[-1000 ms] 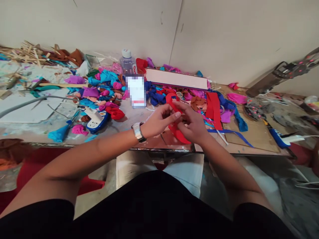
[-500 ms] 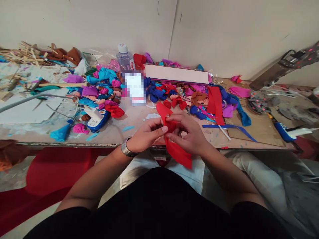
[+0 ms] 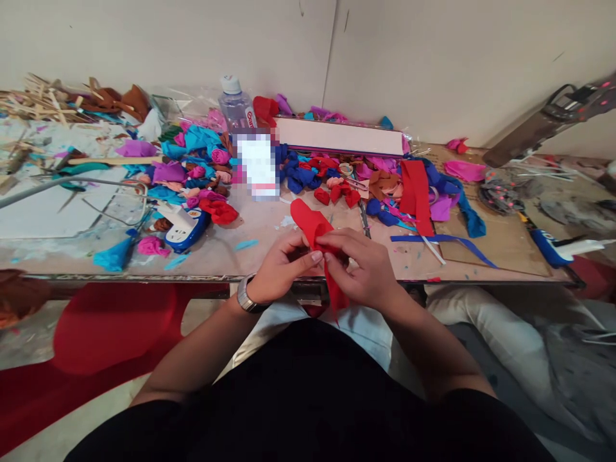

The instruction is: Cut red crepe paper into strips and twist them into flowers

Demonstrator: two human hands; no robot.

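Observation:
Both of my hands pinch one strip of red crepe paper (image 3: 307,219) just above the table's front edge. My left hand (image 3: 287,264) is closed, thumb and fingers on the strip's left side. My right hand (image 3: 360,264) is closed on it from the right, fingertips close to the left thumb. The paper's rounded upper end points up and left over the table, and its lower end hangs between the hands over my lap. Where the fingers meet, the strip looks bunched or folded; the exact fold is hidden.
Crumpled paper flowers (image 3: 219,210) in several colours heap along the table. A blue-and-white power strip (image 3: 187,231) lies left, a plastic bottle (image 3: 237,109) behind a blurred bright rectangle (image 3: 258,163). Right are a hanging red strip (image 3: 414,196), a blue ribbon (image 3: 457,242) and a glue gun (image 3: 558,247).
The red strip's upper end has swung left and its lower part is narrower, gathered under my right hand. My right hand has turned and lowered slightly; both hands keep their hold.

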